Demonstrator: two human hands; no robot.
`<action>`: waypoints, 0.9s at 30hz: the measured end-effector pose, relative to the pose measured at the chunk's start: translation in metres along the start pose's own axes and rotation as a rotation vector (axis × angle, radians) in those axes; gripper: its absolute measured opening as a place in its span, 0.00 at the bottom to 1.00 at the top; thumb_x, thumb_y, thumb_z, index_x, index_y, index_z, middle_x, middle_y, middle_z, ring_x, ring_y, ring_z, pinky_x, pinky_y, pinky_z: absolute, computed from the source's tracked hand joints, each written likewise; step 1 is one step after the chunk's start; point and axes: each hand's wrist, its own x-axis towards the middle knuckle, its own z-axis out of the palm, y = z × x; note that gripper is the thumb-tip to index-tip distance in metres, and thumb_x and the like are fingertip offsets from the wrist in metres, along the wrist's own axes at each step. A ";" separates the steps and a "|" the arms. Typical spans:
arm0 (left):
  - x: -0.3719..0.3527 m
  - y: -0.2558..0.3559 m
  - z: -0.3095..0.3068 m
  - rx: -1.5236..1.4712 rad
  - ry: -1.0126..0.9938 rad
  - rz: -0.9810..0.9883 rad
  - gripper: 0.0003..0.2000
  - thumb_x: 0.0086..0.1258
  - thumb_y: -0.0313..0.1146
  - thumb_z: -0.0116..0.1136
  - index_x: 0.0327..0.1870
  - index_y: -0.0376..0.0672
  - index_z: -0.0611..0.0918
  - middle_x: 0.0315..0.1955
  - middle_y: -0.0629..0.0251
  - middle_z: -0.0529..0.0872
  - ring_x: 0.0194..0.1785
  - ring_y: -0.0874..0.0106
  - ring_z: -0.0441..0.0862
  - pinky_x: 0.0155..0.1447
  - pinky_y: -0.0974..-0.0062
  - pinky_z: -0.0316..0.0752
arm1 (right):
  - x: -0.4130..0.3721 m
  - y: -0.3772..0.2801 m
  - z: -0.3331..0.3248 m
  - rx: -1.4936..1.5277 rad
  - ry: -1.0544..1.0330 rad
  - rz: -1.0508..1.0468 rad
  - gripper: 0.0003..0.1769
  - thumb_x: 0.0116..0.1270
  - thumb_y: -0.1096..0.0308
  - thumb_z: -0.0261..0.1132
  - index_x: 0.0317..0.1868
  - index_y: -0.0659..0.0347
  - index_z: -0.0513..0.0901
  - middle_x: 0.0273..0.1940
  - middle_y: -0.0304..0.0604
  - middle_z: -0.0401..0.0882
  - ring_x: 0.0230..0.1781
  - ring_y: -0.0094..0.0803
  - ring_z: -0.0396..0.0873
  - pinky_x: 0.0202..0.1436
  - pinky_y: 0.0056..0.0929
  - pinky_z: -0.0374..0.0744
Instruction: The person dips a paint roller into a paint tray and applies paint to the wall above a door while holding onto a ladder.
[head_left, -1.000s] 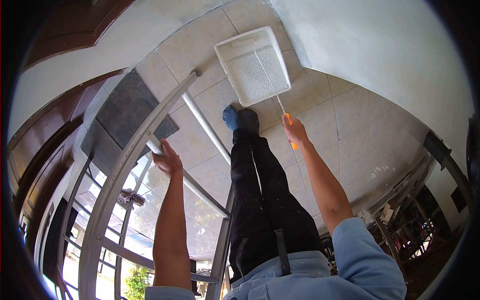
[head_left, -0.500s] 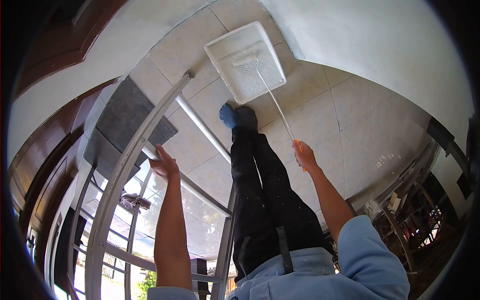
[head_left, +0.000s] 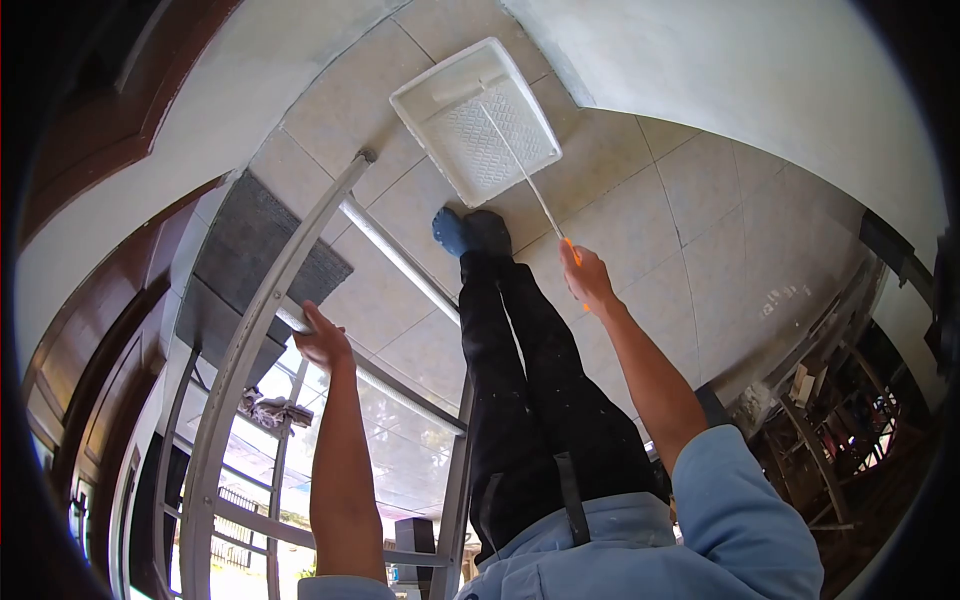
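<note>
Right hand [head_left: 588, 278] is clenched around the orange grip of a long-handled paint roller [head_left: 522, 172], whose thin pale pole slants from the hand up into a white plastic rectangular paint tray [head_left: 440, 68]. The roller's head lies at the tray's far end, beyond the ribbed slope. The tray sits flat on the beige tiled floor [head_left: 650, 200], just beyond the person's blue shoe [head_left: 450, 232] and black shoe [head_left: 492, 236], with a white plastered wall [head_left: 750, 90] to the right of the tray. Left hand [head_left: 322, 340] is wrapped around a crossbar of a grey metal ladder frame [head_left: 255, 340], well to the left of and nearer than the tray. A dark grey doormat [head_left: 265, 240] lies on the floor left of the tray, behind the frame.
</note>
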 end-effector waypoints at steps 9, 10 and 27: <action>0.001 -0.001 0.002 0.013 0.026 -0.041 0.36 0.69 0.62 0.55 0.50 0.27 0.78 0.35 0.48 0.86 0.25 0.63 0.86 0.22 0.73 0.84 | 0.025 -0.041 -0.012 -0.144 0.094 -0.069 0.35 0.75 0.38 0.45 0.43 0.64 0.82 0.40 0.62 0.84 0.46 0.63 0.81 0.52 0.50 0.78; 0.000 0.000 0.002 0.010 0.012 -0.034 0.36 0.69 0.62 0.56 0.50 0.27 0.78 0.35 0.48 0.86 0.25 0.63 0.86 0.22 0.73 0.84 | 0.029 -0.040 -0.010 -0.162 0.106 -0.077 0.34 0.75 0.38 0.45 0.43 0.63 0.82 0.40 0.62 0.84 0.46 0.63 0.81 0.52 0.50 0.78; -0.006 0.011 -0.001 -0.022 0.035 0.019 0.33 0.68 0.59 0.58 0.49 0.27 0.79 0.34 0.48 0.87 0.26 0.61 0.86 0.20 0.70 0.84 | -0.025 0.045 -0.006 -0.079 0.078 -0.017 0.32 0.75 0.40 0.48 0.39 0.64 0.79 0.36 0.62 0.82 0.44 0.63 0.80 0.47 0.51 0.77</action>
